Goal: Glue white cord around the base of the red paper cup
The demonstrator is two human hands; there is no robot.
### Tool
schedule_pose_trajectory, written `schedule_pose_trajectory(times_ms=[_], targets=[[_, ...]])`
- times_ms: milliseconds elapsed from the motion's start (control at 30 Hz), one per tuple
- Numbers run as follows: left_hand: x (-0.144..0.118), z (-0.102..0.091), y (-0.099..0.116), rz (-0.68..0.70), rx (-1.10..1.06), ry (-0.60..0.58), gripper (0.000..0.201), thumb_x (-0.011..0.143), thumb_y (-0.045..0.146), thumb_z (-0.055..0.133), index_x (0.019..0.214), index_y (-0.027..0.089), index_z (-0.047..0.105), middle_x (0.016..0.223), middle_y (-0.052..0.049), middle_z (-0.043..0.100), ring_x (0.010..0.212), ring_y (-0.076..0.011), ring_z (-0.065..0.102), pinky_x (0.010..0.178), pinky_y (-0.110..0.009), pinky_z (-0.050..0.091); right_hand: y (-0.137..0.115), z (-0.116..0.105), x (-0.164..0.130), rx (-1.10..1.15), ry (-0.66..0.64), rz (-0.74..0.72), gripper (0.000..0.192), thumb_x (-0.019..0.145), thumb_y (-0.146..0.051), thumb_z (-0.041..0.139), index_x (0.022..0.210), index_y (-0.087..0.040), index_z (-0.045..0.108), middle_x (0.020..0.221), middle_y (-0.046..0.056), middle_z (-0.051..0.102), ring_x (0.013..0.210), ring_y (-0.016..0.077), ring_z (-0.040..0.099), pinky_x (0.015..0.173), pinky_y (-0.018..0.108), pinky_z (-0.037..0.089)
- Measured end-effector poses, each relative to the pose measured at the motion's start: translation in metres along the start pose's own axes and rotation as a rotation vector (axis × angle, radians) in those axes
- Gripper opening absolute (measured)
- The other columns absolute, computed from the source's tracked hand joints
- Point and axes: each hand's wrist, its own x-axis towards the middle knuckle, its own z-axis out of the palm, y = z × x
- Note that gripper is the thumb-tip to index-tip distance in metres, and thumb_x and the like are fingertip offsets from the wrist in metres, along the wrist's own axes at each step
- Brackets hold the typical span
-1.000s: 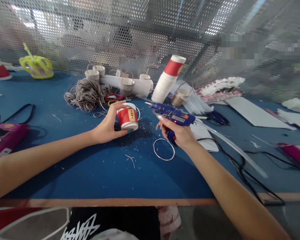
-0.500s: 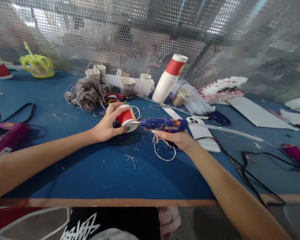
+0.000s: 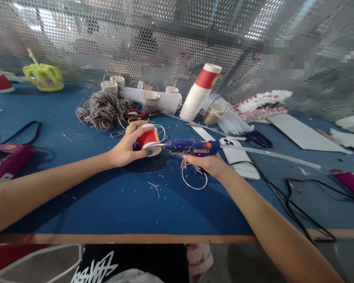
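My left hand is closed round a red and white paper cup, which lies tipped on its side above the blue table. In my right hand is a blue hot glue gun, with a long clear glue stick sticking out of its back. Its metal nozzle meets the white end of the cup or sits very close to it; I cannot tell which. A loop of thin white cord hangs below my right hand, and another white strand curves behind the cup.
Grey yarn, red-handled scissors and small cord-handled cups stand beyond my hands. A leaning cup stack is at the back. Right of the glue gun lie a white phone and black cables. A purple glue gun lies left.
The back end of the glue stick has shifted slightly. Both hands, the cup and the glue gun are nearly where they were.
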Motion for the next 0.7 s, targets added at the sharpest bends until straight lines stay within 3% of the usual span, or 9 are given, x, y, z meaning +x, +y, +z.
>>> schedule_pose_trajectory(times_ms=[367, 600, 700], targets=[[0.0002, 0.0006, 0.0009, 0.001, -0.031, 0.008, 0.064, 0.073, 0.024, 0.068, 0.134, 0.032, 0.051, 0.139, -0.008, 0.038, 0.141, -0.0373, 0.033, 0.121, -0.063, 0.022, -0.0018, -0.0003, 0.0006, -0.02, 0.042, 0.009, 0.023, 0.067, -0.036, 0.072, 0.053, -0.022, 0.06, 0.044, -0.003, 0.055, 0.035, 0.0091, 0.042, 0.035, 0.024, 0.033], [0.0009, -0.0001, 0.004, 0.002, -0.033, 0.004, 0.063, 0.073, 0.022, 0.067, 0.133, 0.031, 0.051, 0.138, -0.008, 0.038, 0.141, -0.0366, 0.032, 0.121, -0.063, 0.023, 0.0026, -0.0004, 0.0012, -0.009, 0.03, 0.016, 0.017, 0.067, -0.033, 0.07, 0.056, -0.021, 0.065, 0.055, 0.001, 0.066, 0.05, 0.0137, 0.058, 0.049, 0.027, 0.045], [0.0011, -0.0003, 0.0035, 0.019, -0.035, 0.01, 0.063, 0.073, 0.022, 0.068, 0.132, 0.03, 0.051, 0.136, -0.009, 0.039, 0.141, -0.0366, 0.033, 0.121, -0.062, 0.024, 0.0046, -0.001, 0.0012, -0.027, 0.03, 0.024, 0.017, 0.068, -0.032, 0.07, 0.057, -0.021, 0.065, 0.056, 0.001, 0.067, 0.048, 0.0131, 0.055, 0.049, 0.028, 0.045]])
